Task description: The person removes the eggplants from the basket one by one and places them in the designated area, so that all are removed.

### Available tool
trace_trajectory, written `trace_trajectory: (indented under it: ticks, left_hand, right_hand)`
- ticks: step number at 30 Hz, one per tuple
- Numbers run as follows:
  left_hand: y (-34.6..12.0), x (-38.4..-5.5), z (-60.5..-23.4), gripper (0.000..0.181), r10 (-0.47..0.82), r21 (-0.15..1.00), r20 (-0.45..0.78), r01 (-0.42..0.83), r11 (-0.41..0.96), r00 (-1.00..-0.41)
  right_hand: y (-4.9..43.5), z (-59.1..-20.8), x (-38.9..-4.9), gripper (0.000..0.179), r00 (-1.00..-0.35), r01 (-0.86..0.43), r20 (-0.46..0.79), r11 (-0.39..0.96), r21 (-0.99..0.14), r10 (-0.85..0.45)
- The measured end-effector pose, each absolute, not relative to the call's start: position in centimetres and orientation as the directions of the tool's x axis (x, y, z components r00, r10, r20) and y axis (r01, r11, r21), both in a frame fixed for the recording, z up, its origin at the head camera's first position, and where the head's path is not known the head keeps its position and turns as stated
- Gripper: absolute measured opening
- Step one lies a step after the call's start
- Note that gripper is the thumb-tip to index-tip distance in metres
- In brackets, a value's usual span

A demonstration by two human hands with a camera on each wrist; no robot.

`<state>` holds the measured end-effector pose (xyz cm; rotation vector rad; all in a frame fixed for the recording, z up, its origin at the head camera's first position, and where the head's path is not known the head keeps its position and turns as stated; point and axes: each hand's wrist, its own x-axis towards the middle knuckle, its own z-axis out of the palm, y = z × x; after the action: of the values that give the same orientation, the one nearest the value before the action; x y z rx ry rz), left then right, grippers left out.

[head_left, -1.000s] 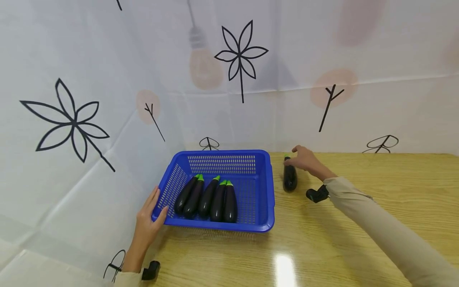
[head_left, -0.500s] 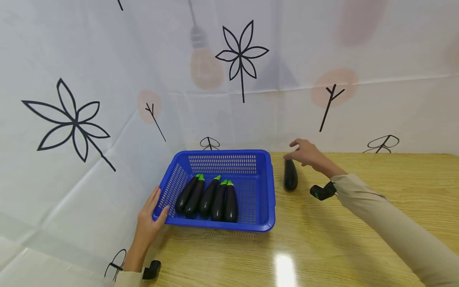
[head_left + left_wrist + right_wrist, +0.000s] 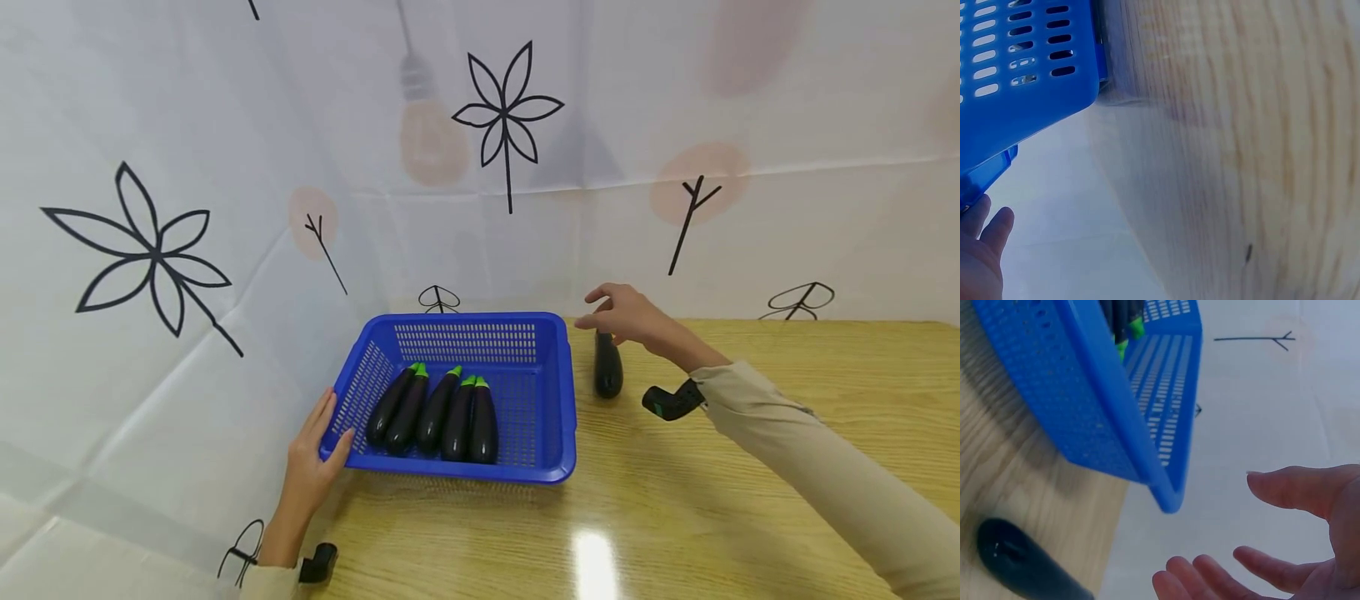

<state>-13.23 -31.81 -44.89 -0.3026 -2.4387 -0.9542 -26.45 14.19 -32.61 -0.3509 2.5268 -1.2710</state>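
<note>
The blue plastic basket [image 3: 557,400] holds several dark, glossy eggplants [image 3: 435,412] with green stem ends, lying side by side in its left and middle part. At its front left corner my left hand [image 3: 311,458] rests on the rim, fingers straight and thumb spread. One more eggplant [image 3: 608,367] lies on the table just right of the basket; in the head view my right hand [image 3: 628,315] hides its stem end. The right wrist view has my right hand [image 3: 1291,544] with thumb and fingers spread apart and nothing between them, near the basket's corner.
The wooden table [image 3: 765,400] extends to the right and front. A white patterned cloth [image 3: 615,167] hangs behind it, and another stretch of cloth stands close along the left, beside the basket. Each wrist carries a small black camera [image 3: 671,402].
My right hand has lifted off the stem end of the loose eggplant and shifted up and left toward the basket's back right corner. That eggplant stays in place; my left hand has barely moved.
</note>
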Motion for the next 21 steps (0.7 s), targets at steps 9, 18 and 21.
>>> trace_trajectory:
  ticks: [9, 18, 21]
  left_hand:
    - [-31.8, -13.2, -44.8, 0.063, 0.022, 0.568, 0.519, 0.364, 0.738, -0.854]
    - [-31.8, -13.3, -44.9, 0.062, 0.031, 0.554, 0.54, 0.383, 0.739, -0.841]
    - [-31.7, -13.3, -44.9, 0.062, 0.031, 0.558, 0.546, 0.39, 0.733, -0.838]
  right_hand:
    - [11.9, -31.8, -25.6, 0.06, -0.911, -0.088, -0.168, 0.575, -0.813, -0.377]
    - [9.6, -32.2, -25.2, 0.058, -0.869, -0.068, -0.212, 0.533, -0.844, -0.447]
    - [8.9, -32.3, -25.1, 0.058, -0.859, -0.06, -0.228, 0.534, -0.843, -0.458]
